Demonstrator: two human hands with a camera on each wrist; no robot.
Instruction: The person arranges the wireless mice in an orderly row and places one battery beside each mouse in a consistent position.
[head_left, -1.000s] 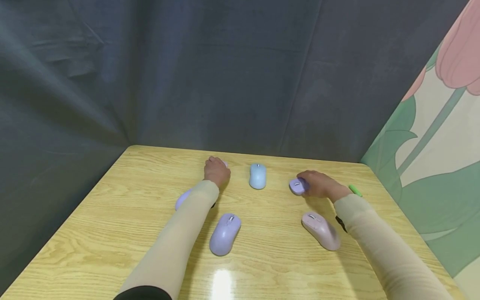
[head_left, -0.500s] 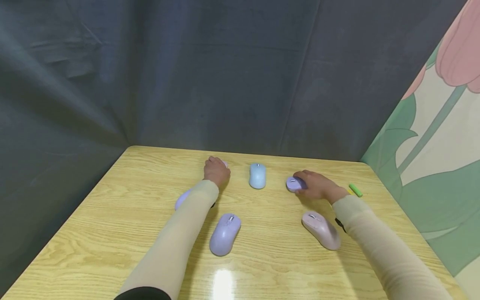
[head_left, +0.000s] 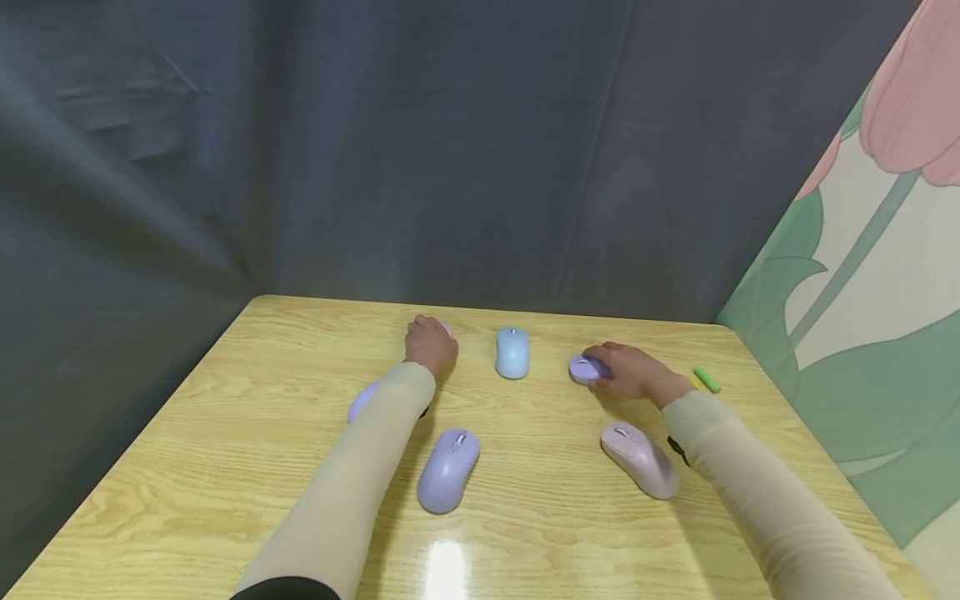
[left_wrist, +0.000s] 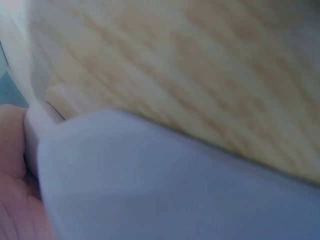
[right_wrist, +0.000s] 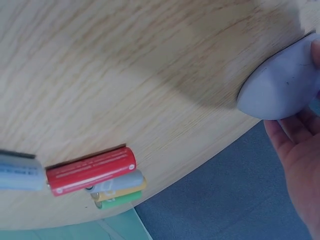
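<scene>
Evidently the right hand (head_left: 636, 372) grips a lavender computer mouse (head_left: 580, 369) by its sides, under the fingers; the left hand (head_left: 431, 343) holds a pale pink mouse (head_left: 448, 330) beneath curled fingers. Both smooth, hard shells should handle light but slippery, best pinched at the flanks.

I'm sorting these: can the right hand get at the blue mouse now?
Probably yes: the right hand grips a purple mouse, but only bare tabletop separates that from the blue mouse.
</scene>
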